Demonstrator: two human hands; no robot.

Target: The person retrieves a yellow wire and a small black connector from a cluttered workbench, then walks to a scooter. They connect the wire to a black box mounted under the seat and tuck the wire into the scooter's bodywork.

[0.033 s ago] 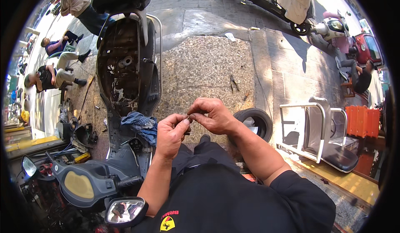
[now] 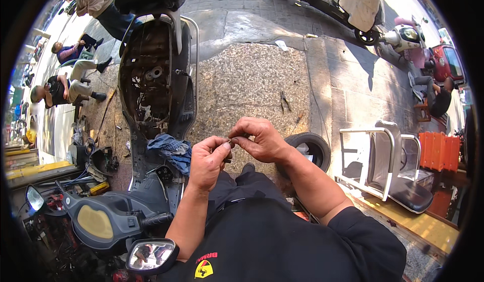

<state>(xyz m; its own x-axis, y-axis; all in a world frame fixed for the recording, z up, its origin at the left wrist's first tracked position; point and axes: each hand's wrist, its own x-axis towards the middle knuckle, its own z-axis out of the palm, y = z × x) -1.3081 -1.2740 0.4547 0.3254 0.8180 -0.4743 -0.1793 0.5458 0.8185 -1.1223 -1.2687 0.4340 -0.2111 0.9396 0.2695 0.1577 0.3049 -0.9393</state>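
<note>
Head view: the left hand (image 2: 207, 164) and right hand (image 2: 259, 140) pinch a small part (image 2: 231, 143), mostly hidden, between closed fingertips, beside the scooter (image 2: 135, 153), seemingly fine manipulation whose next move calls for steady grip.

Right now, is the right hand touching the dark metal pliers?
No, the pliers lie on the speckled ground, apart from the right hand.

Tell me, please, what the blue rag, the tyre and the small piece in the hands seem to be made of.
Blue rag: most likely cloth, with a matte look; it lies in soft, crumpled folds.
Tyre: probably rubber, dull black, judging by its thick round ring.
Small piece: mostly hidden and too small; its material and finish cannot be told.
</note>
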